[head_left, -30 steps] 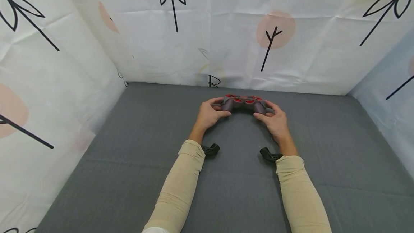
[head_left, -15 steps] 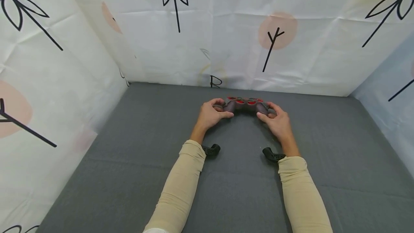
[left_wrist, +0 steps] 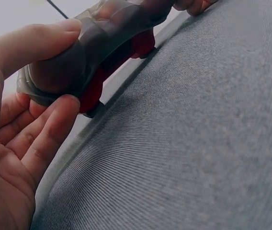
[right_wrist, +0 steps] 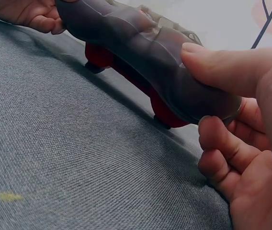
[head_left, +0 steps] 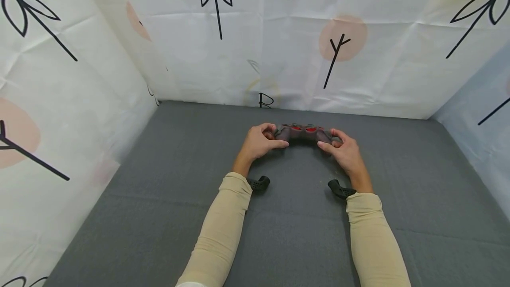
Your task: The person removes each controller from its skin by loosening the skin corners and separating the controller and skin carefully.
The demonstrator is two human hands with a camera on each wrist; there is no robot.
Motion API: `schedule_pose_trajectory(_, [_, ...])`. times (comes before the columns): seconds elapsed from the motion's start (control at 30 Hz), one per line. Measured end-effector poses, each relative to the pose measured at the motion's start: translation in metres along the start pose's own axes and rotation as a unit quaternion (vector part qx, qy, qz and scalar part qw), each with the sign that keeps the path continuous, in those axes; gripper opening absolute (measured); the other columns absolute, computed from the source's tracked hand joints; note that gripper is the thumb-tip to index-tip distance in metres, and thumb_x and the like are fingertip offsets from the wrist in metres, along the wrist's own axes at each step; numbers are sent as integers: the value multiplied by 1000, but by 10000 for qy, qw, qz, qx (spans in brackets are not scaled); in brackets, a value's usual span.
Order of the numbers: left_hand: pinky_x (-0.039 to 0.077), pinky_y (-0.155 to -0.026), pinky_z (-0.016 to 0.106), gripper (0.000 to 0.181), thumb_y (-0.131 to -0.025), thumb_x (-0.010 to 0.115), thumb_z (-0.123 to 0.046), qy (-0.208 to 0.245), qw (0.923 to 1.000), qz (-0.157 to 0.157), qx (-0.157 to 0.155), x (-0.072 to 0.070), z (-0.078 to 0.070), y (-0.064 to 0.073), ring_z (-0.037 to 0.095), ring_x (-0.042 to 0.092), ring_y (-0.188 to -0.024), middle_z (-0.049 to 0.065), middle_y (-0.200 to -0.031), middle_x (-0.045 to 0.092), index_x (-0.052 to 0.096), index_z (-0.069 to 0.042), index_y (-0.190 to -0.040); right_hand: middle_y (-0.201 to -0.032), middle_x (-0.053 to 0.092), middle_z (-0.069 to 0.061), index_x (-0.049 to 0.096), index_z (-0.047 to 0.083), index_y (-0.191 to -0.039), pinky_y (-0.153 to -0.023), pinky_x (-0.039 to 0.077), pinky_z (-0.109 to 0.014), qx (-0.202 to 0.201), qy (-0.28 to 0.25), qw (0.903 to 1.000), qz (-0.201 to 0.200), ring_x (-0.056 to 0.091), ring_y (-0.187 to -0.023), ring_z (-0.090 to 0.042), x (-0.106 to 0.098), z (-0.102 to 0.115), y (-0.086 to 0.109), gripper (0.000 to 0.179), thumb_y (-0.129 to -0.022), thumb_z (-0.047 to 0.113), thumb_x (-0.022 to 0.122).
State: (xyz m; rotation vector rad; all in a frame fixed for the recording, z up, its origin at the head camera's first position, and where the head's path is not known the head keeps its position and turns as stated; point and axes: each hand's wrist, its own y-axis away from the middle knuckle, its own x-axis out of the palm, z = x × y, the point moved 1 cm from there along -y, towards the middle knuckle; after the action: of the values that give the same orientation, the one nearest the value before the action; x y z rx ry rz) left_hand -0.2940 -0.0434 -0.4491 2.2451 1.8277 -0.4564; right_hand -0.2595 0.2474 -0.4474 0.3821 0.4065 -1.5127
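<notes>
A game controller (head_left: 303, 133) with a smoky grey, see-through shell and red parts is near the far edge of the grey table. My left hand (head_left: 256, 141) pinches its left grip, thumb on the near side and fingers curled beneath. On the opposite grip, my right hand (head_left: 345, 149) holds on in the same way. In the left wrist view, the controller (left_wrist: 97, 43) is tilted, with red rounded parts and dark tips on its table side. The right wrist view shows the controller (right_wrist: 141, 52) just above the cloth; whether it touches is unclear.
Grey cloth covers the table (head_left: 295, 234). Behind it hangs a white patterned sheet (head_left: 287, 56), with more sheeting on the left and right. Black wrist devices (head_left: 259, 184) stick out inward from both cuffs. A small yellow mark (right_wrist: 10, 196) is on the cloth.
The controller has tipped so that less of its red button side shows in the head view. It has come slightly nearer. My right hand has shifted a little right and nearer.
</notes>
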Motion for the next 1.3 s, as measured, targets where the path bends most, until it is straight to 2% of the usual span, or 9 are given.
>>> schedule_pose_trajectory(0.23, [49, -69, 29, 47, -76, 90, -37, -117, 9998, 75, 107, -1, 1, 0, 19, 60, -85, 2, -95, 67, 64, -18, -110, -118, 68, -19, 42, 1, -152, -67, 48, -17, -6, -63, 10000, 75, 58, -73, 5, 0, 2, 0, 75, -94, 36, 74])
schedule_pose_trajectory(0.5, [46, -64, 30, 39, -78, 89, -38, -159, 9995, -103, 262, -1, 2, 0, 19, 58, -79, 1, -88, 62, 63, -17, -98, -87, 62, 7, 42, 3, -151, -67, 49, -19, 10, -94, 9999, 133, 55, -71, 0, 0, 5, 0, 76, -93, 39, 74])
schedule_pose_trajectory(0.6, [46, -64, 29, 38, -78, 89, -38, -206, 9992, -132, 327, 0, 1, 1, 19, 57, -78, 1, -87, 62, 63, -18, -97, -107, 64, -2, 41, 3, -151, -67, 49, -18, 21, -145, 9998, 144, 55, -72, 2, 0, 5, -1, 74, -94, 38, 73])
schedule_pose_trajectory(0.73, [48, -66, 29, 39, -80, 88, -38, -343, 9987, -133, 356, 2, 1, 1, 18, 59, -79, 1, -89, 62, 61, -19, -100, -144, 47, -14, 40, 4, -149, -67, 48, -17, 101, -329, 9993, 143, 53, -74, 4, 2, 4, -1, 70, -95, 35, 72])
schedule_pose_trajectory(0.87, [51, -69, 30, 41, -80, 88, -36, -295, 9986, -314, 321, 3, 2, 1, 18, 64, -83, 3, -94, 65, 58, -19, -103, -151, 42, -16, 41, 8, -148, -65, 43, -19, 47, -306, 9995, 23, 49, -71, 1, 6, 4, -3, 70, -93, 36, 75])
schedule_pose_trajectory(0.97, [54, -72, 32, 47, -78, 90, -34, -248, 9986, -414, 198, 3, 4, 1, 17, 67, -88, 4, -102, 67, 58, -21, -111, -139, 53, -14, 42, 11, -148, -65, 42, -21, 69, -217, 9997, -45, 49, -68, -2, 9, 4, -4, 72, -92, 39, 77])
schedule_pose_trajectory(1.07, [57, -76, 34, 57, -77, 91, -33, -230, 9987, -431, 145, 4, 5, 0, 17, 68, -95, 2, -118, 65, 59, -23, -123, -106, 66, -6, 42, 13, -147, -64, 43, -23, 141, -282, 9995, -97, 51, -66, -4, 11, 4, -4, 72, -91, 39, 78])
schedule_pose_trajectory(1.17, [59, -81, 35, 68, -77, 91, -30, -164, 9989, -380, 214, 5, 5, -3, 19, 68, -104, 0, -134, 60, 57, -23, -136, -75, 63, 5, 40, 14, -148, -63, 42, -24, 162, -390, 9990, -143, 50, -62, -5, 12, 3, -4, 72, -91, 36, 78])
schedule_pose_trajectory(1.3, [60, -84, 36, 74, -78, 91, -25, -126, 9993, -270, 230, 6, 6, -4, 21, 67, -110, 1, -142, 56, 56, -24, -143, -67, 58, 13, 37, 15, -152, -61, 40, -24, 113, -320, 9994, -92, 48, -59, -3, 13, 3, -5, 76, -91, 34, 78])
